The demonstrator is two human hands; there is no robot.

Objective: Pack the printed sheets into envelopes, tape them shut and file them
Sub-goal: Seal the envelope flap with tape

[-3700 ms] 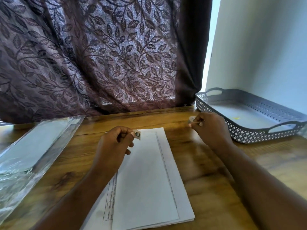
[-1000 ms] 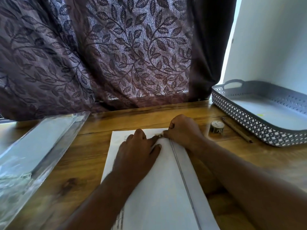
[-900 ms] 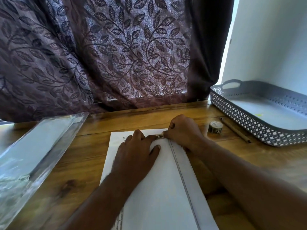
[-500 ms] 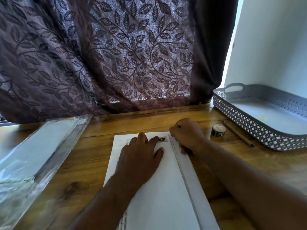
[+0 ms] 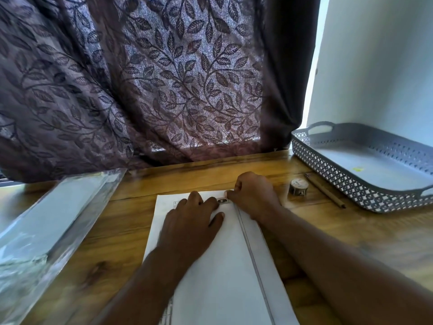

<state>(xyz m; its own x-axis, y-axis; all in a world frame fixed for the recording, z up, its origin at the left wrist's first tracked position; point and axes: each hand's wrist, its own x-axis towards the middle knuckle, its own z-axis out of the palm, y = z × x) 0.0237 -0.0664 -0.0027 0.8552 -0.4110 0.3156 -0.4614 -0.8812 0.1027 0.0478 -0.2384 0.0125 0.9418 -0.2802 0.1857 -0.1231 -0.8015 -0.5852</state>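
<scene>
Near centre of the table, one white envelope lies lengthwise, its flap seam running near to far along the right side. Left hand lies flat and released on it, palm down, fingers spread toward the far end; judged as a hold-down, so the paper does not slide while the flap is sealed. Right hand is curled, fingertips pinched down on the right end of one short strip of tape that bridges the seam at the far end, probably rubbing it flat. Printed sheets show under the envelope at its left edge; how many cannot be told. One tape roll stands just right of the right hand, kept within reach for the next strip, and one pencil lies beside it. One grey perforated tray sits far right, likely the filing place; whether any envelope lies in it cannot be told. One clear plastic pack lies at left, apparently spare envelopes. Leaf-patterned curtain hangs behind.
</scene>
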